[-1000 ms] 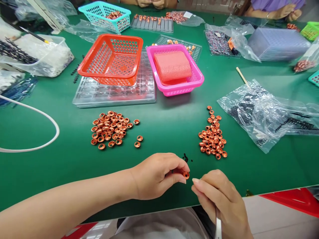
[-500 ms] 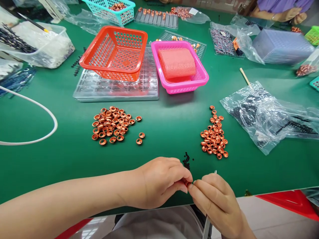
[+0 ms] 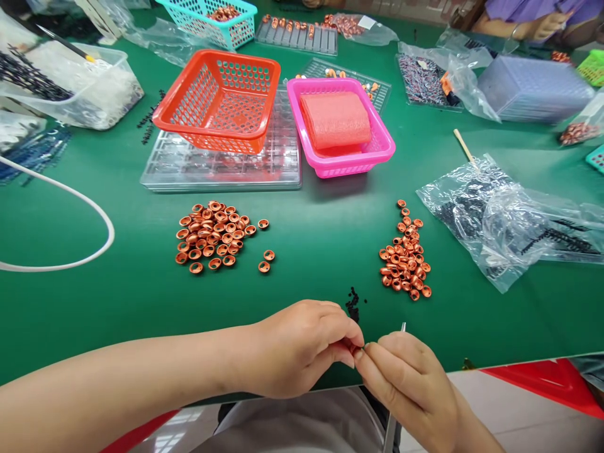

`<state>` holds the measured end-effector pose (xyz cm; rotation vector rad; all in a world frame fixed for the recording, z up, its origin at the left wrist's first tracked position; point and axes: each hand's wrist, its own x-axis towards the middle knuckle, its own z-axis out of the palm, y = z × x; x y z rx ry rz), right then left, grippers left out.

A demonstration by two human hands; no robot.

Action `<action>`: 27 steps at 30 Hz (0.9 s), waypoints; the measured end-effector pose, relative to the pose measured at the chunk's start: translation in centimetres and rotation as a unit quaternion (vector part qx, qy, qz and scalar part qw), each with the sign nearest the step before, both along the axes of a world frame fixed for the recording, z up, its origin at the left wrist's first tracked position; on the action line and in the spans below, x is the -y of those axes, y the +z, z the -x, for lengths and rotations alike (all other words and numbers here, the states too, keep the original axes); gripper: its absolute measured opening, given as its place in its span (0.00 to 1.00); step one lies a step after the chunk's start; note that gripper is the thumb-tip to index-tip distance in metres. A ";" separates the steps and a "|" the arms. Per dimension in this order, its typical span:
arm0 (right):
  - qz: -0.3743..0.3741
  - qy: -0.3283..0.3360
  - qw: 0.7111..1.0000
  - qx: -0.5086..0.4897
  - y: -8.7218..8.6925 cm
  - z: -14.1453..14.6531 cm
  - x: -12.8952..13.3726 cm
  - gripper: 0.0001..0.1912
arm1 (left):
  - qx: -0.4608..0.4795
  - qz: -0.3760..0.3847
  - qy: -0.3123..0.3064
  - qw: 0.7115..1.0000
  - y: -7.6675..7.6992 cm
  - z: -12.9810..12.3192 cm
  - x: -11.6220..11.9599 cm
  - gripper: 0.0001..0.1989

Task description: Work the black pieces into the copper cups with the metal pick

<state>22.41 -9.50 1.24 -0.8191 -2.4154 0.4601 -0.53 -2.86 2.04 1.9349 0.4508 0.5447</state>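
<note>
My left hand (image 3: 309, 346) is closed in a pinch round a small copper-coloured cup-shaped piece (image 3: 352, 345), mostly hidden by the fingers. Against it press the thumb and fingertips of my right hand (image 3: 413, 384). Metal tweezers (image 3: 391, 433) run through my right palm, their tip showing above the knuckles. Just beyond my fingertips lies a little heap of tiny black parts (image 3: 353, 307). Copper-coloured cup pieces with holes form a left pile (image 3: 212, 233) and a right pile (image 3: 404, 261) on the green table (image 3: 311, 251).
An orange basket (image 3: 219, 104) stands on clear plastic trays (image 3: 221, 173). Beside it, a pink basket (image 3: 353, 167) holds folded pink foam (image 3: 335, 119). Plastic bags with black parts (image 3: 495, 214) lie at right, a white cable (image 3: 106, 242) at left. Across the table is another person's hand (image 3: 547, 26).
My right hand and the tweezers have tilted slightly to the left. The left hand keeps its pinch on the copper-coloured piece. Across the table, the other person's hands have shifted.
</note>
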 end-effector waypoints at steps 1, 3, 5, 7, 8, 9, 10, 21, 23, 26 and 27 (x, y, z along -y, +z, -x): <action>0.004 0.006 1.000 -0.001 0.1 0.0 -0.1 0.21 | 0.004 -0.001 0.002 1.000 0.0 0.0 0.0 0.07; 0.010 0.017 1.000 -0.002 0.2 0.1 -0.4 0.21 | 0.010 -0.003 0.007 1.000 0.0 0.0 0.0 0.07; 0.016 0.024 1.000 -0.001 0.3 0.1 -0.6 0.21 | 0.010 -0.003 0.011 1.000 0.0 0.0 0.0 0.07; 0.025 0.028 0.999 -0.003 0.4 0.2 -0.9 0.19 | 0.006 -0.002 0.013 1.000 0.0 0.0 0.1 0.07; 0.031 0.030 0.999 -0.006 0.5 0.2 -1.0 0.18 | 0.003 0.000 0.013 1.000 -0.1 0.0 0.1 0.07; 0.036 0.031 0.999 -0.008 0.4 0.2 -1.0 0.17 | 0.001 0.001 0.013 1.000 -0.1 0.0 0.1 0.07; 0.041 0.031 0.999 -0.007 0.4 0.2 -1.0 0.17 | -0.002 0.003 0.012 1.000 -0.2 0.0 0.1 0.07; 0.011 -0.088 0.994 -0.072 -1.1 0.5 -0.7 0.10 | -0.054 0.208 0.048 0.976 -0.6 -0.4 -0.8 0.05; 0.014 -0.122 0.985 -0.118 -0.9 0.5 -0.3 0.15 | -0.042 0.294 0.051 0.954 -0.5 -0.5 -1.0 0.05; 0.012 -0.157 0.976 -0.148 -0.9 0.5 0.1 0.20 | -0.028 0.366 0.048 0.929 -0.3 -0.6 -1.2 0.07; 0.012 -0.164 0.975 -0.150 -1.0 0.5 0.2 0.21 | -0.024 0.373 0.047 0.926 -0.3 -0.6 -1.2 0.07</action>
